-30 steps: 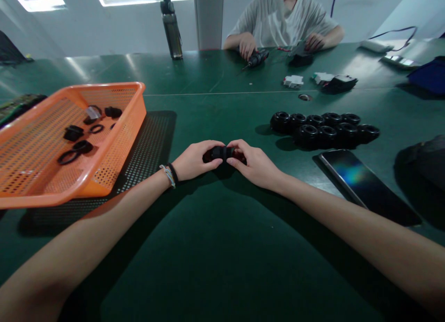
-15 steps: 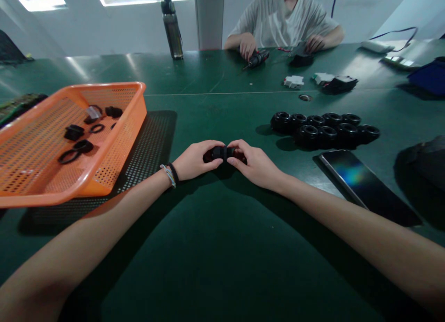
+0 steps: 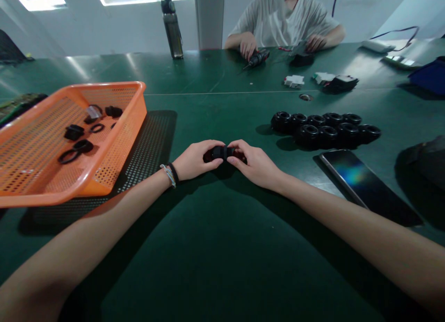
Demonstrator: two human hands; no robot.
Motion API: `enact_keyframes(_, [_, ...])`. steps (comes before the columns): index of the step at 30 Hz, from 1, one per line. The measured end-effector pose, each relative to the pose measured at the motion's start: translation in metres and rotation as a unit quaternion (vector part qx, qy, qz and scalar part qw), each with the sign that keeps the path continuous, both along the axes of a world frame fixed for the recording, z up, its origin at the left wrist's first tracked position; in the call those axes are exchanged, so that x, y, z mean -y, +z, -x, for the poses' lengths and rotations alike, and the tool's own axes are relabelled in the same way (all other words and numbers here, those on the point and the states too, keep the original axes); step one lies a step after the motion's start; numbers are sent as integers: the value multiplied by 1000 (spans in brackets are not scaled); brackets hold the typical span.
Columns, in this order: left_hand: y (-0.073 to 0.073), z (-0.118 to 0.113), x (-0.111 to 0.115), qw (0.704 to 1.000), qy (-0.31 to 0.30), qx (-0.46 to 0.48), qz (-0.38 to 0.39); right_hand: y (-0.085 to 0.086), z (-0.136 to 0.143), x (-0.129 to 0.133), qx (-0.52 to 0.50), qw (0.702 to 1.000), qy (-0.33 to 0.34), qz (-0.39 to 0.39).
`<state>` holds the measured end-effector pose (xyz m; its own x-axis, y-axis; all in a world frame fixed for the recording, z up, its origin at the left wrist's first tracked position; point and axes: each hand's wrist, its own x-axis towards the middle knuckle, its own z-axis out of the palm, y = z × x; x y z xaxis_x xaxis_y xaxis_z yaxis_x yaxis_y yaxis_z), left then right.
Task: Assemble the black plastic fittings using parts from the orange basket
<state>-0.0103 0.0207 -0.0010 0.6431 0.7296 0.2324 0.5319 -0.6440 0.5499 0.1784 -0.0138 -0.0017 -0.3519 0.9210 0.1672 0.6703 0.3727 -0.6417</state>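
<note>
Between my two hands, just above the green table (image 3: 222, 247), is a small black cylindrical fitting (image 3: 219, 152) lying sideways. My left hand (image 3: 197, 159) wraps thumb and fingers round its left end. The other end is pinched by my right hand (image 3: 256, 166), and the fingertips of both hands nearly meet at the middle. My fingers hide much of the fitting, so I cannot tell whether it is one part or several joined. To the right stand several glossy black round fittings (image 3: 327, 129) with open tops, packed in rows.
An orange perforated basket (image 3: 128, 145) on the left holds several black rings and caps. A phone (image 3: 368, 187) lies at the right. Further back are a dark bottle (image 3: 173, 34), white blocks (image 3: 294, 81), and a seated person (image 3: 278, 22) with one hand on a power driver (image 3: 257, 58).
</note>
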Motion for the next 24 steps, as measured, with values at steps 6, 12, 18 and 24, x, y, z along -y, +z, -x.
enact_keyframes(6, [1, -1, 1, 1000, 1, -3, 2, 1, 1, 0, 4, 1000, -3, 2])
enact_keyframes(12, [1, 0, 2, 1000, 3, -6, 6, 1, 1, 0, 2, 1000, -5, 7])
enact_keyframes(18, [0, 0, 1, 1000, -5, -2, 4, 1, 1, 0, 5, 1000, -5, 5])
enact_keyframes(24, [0, 0, 0, 1000, -6, 2, 3, 1, 0, 0, -1, 1000, 0, 1])
